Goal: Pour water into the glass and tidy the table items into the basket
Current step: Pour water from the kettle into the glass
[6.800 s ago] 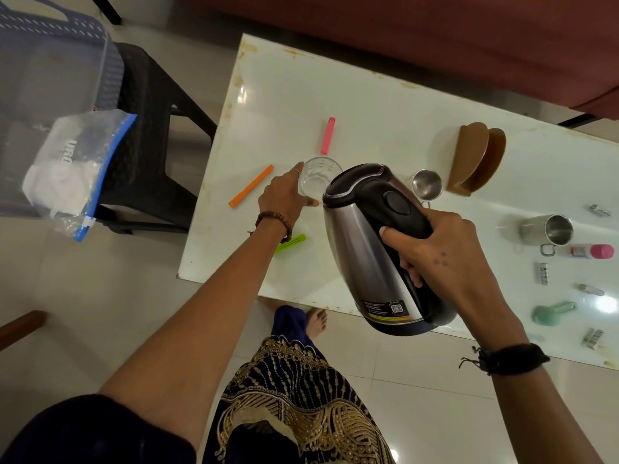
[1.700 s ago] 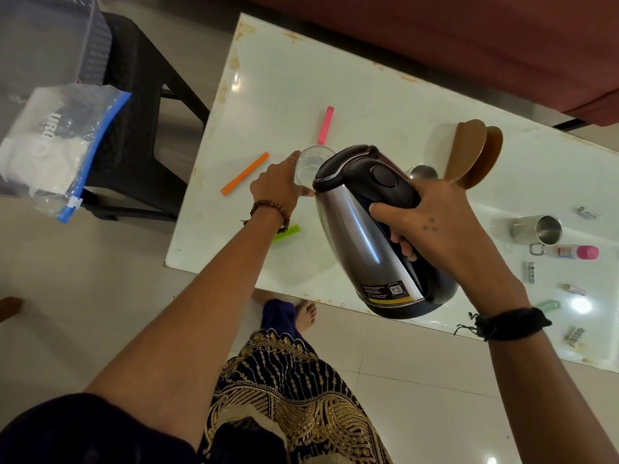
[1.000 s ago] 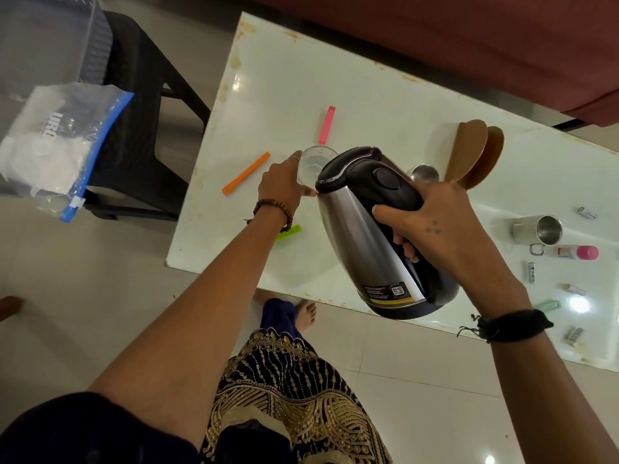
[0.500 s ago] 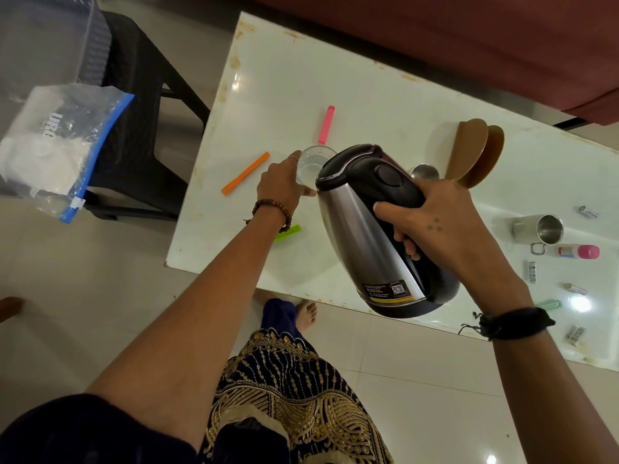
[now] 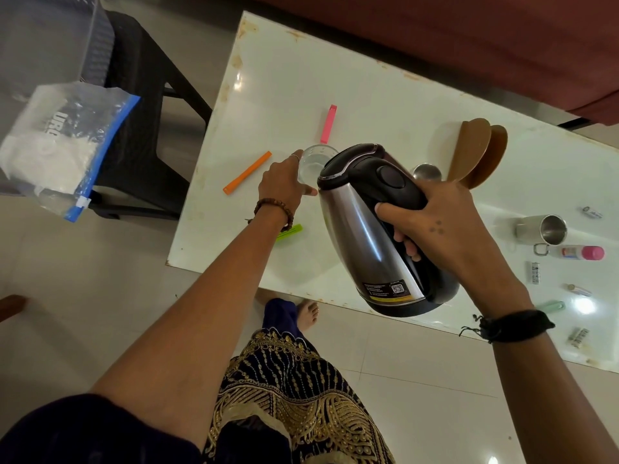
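At the centre of the frame, the right hand (image 5: 445, 226) is wrapped tight around the black handle of the tilted stainless-steel electric kettle (image 5: 375, 229), whose lid end points toward the small clear glass tumbler (image 5: 316, 160) on the glossy white table (image 5: 385, 105). The left hand (image 5: 284, 187) curls its fingers (image 5: 296, 159) round the tumbler's left side, gripping it. The translucent grey plastic basket (image 5: 50, 38) sits at upper left.

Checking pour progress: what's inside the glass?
The glass looks clear, possibly holding some water; level unreadable. The kettle top covers its right rim, the left hand its near side.
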